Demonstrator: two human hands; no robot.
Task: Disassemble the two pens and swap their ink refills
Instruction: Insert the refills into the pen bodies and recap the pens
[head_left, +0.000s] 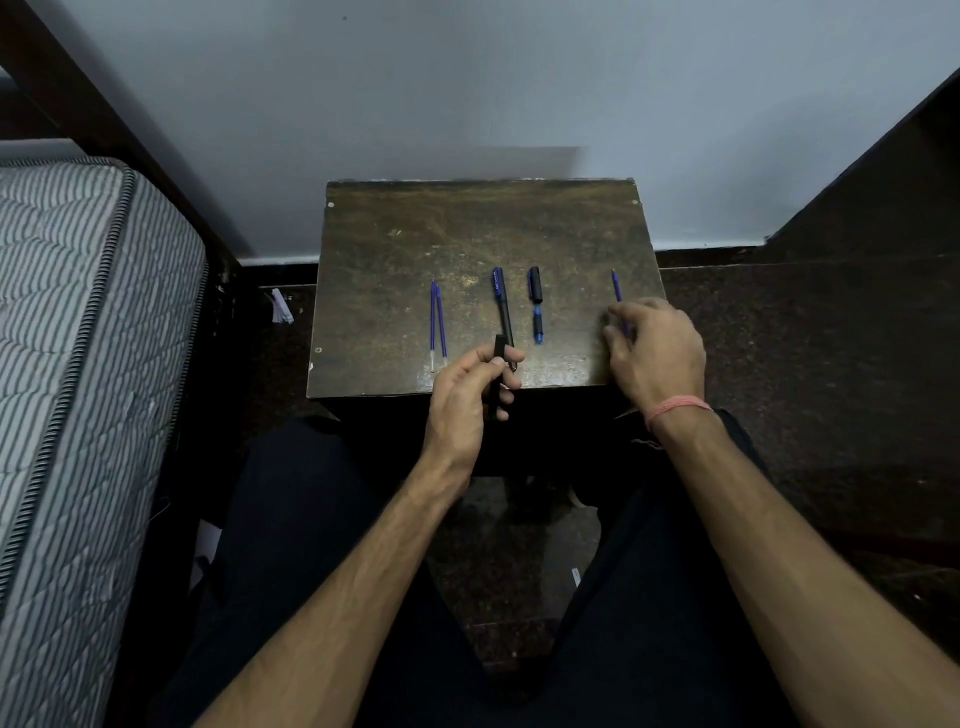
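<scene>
Disassembly looks largely done. The left hand (470, 387) grips a black barrel (497, 374) at the surface (395, 249) edge; the right hand (655, 349) pinches a refill (618, 291). Between the hands lie a pen (503, 306), cap (535, 285) and blue piece (538, 326); two refills (437, 322) lie beyond the left hand. Swapping and reassembly remain, I judge.

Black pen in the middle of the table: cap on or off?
On. The black pen lies whole with its cap at the far end; a loose cap lies beside it.
</scene>
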